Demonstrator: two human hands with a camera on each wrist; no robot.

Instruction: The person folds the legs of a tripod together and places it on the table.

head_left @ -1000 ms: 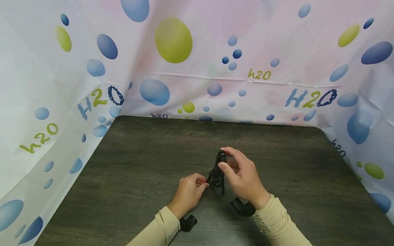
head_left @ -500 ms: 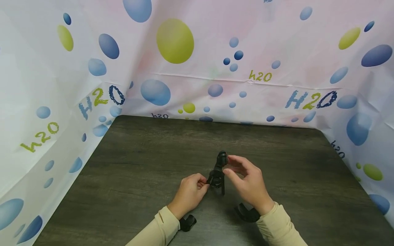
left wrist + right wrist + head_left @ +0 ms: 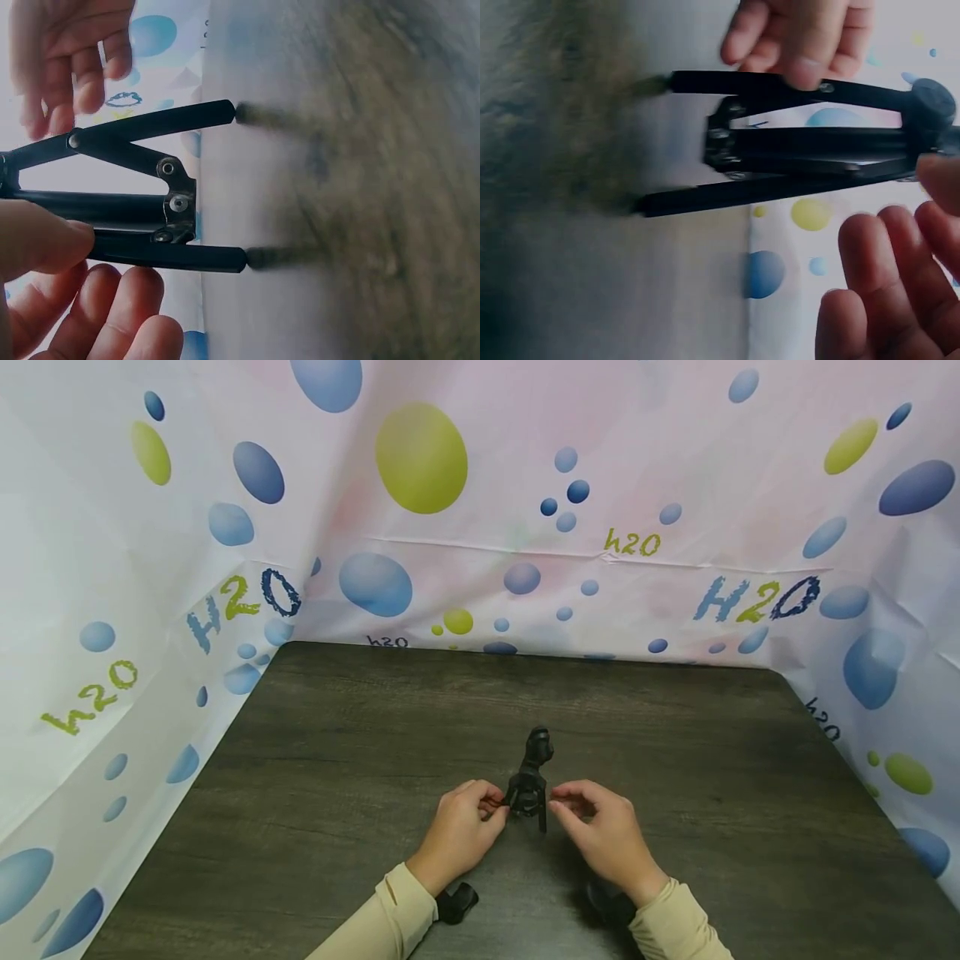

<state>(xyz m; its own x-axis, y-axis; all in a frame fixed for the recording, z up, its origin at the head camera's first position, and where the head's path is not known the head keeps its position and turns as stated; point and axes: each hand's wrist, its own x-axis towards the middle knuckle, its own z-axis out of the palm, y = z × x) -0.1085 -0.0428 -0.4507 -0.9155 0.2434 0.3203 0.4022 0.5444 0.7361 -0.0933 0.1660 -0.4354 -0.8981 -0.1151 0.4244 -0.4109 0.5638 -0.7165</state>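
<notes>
Black tripod [image 3: 529, 781] roughly upright between left hand [image 3: 459, 837] and right hand [image 3: 613, 839], apparently part opened
Head view: left hand pinches its left side; right hand sits just beside its right, loosely bent, gripping nothing; both reach inward over the surface [image 3: 375, 735]; left wrist view: legs [image 3: 180, 121] stand apart, so spreading looks well begun; whether any is left, I cannot tell; right wrist view: right thumb [image 3: 941, 181] overlaps the hub [image 3: 930, 105], contact unclear.

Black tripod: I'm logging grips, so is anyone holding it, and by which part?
The left hand pinches one leg of the black tripod; the right hand is close beside it, contact unclear.
</notes>
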